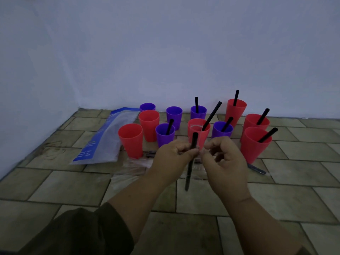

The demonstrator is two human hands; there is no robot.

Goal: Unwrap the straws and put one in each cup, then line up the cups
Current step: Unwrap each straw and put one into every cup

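Note:
Red and purple cups stand in loose rows on the tiled floor near the wall. Several hold a black straw, among them the middle red cup (198,131) and a front-right red cup (254,144). The left red cup (131,139), another red cup (149,124) and two purple cups (174,115) hold none. In front of them I hold a black straw (191,159) almost upright. My left hand (174,157) pinches its upper part. My right hand (222,159) pinches the clear wrapper right beside it. The straw's lower half is still in clear wrap.
A blue and clear plastic bag (106,138) lies flat to the left of the cups. Crumpled clear wrappers (132,170) lie on the floor under my hands. A wrapped straw (256,169) lies on the tiles to the right. The wall (165,52) is close behind the cups.

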